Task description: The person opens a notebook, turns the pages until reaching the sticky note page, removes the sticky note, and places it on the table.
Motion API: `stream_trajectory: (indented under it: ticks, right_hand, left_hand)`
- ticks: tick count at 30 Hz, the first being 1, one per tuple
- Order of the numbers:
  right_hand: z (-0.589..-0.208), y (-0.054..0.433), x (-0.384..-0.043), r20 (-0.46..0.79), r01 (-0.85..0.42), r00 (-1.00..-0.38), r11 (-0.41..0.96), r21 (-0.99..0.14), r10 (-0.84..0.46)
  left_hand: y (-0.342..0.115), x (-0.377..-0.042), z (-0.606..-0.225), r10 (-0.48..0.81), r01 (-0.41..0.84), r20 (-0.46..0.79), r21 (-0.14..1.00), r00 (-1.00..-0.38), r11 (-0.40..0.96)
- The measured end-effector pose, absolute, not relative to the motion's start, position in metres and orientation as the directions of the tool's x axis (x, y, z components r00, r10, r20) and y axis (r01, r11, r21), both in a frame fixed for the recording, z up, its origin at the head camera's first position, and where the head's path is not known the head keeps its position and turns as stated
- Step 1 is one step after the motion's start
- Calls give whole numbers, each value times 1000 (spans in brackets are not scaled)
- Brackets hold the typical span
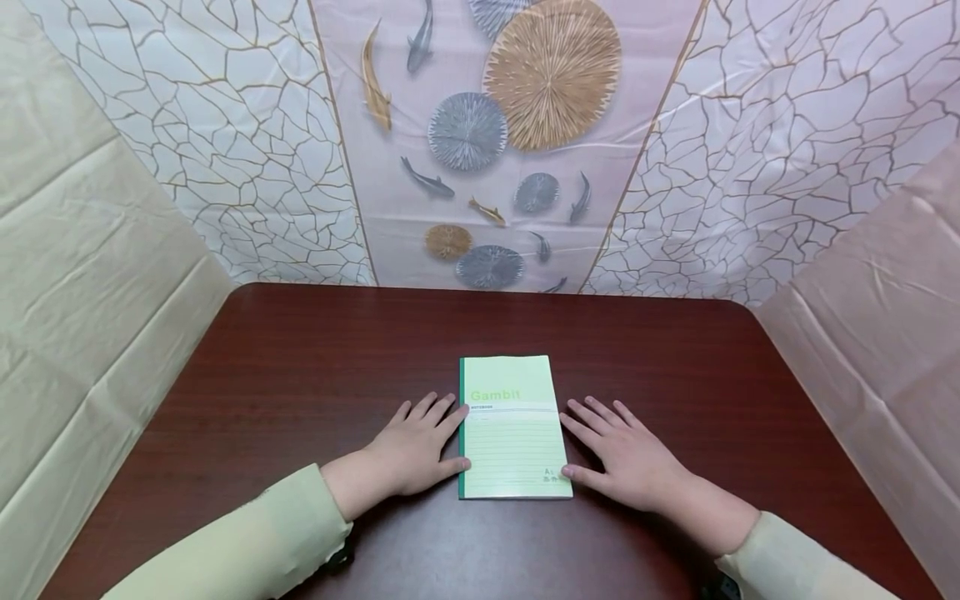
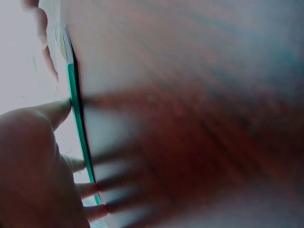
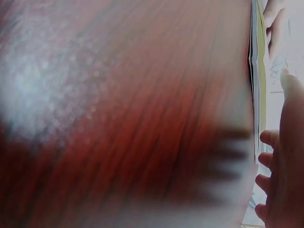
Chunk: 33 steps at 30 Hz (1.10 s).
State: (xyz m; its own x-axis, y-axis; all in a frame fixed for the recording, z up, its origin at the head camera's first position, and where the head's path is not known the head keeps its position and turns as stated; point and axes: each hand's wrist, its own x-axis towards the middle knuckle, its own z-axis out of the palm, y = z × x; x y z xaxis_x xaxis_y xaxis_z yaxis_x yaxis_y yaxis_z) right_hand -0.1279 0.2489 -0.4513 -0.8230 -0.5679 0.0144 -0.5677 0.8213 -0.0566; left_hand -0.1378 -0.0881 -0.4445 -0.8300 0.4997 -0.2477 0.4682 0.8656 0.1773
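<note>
A pale green notebook (image 1: 513,442) with "Gambit" on its cover and a dark green spine lies flat on the table, closed. My left hand (image 1: 416,450) rests at its left side, fingers spread, the thumb and index fingertip touching the spine edge. On the opposite side my right hand (image 1: 630,454) lies with spread fingers, thumb and index fingertip at the notebook's right edge. In the left wrist view the green spine (image 2: 78,118) runs beside the left hand (image 2: 38,161). The right wrist view shows the page edges (image 3: 255,71) near the right hand (image 3: 289,161).
The dark reddish-brown table (image 1: 337,350) reflects light near its front. Behind it hangs a patterned cloth (image 1: 465,208) with fish and round leaf shapes. Beige cloth walls (image 1: 97,333) stand along the left and right sides.
</note>
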Motion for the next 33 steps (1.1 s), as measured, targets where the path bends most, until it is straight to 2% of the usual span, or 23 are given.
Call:
stream_trajectory:
  ticks: [12,22,33]
  right_hand:
    - [-449,248,-123,71,-575,-818,816,-64,-571]
    - [-449,248,-120,29,-538,-842,837,-105,-538]
    - [-448,247,-117,40,-542,-840,830,-135,-542]
  left_hand:
    - [-88,-138,-443,497,466,-251,176,-831,867]
    - [-87,-138,-442,495,465,-256,171,-830,869]
    - [-86,-138,-442,491,466,-258,155,-832,871]
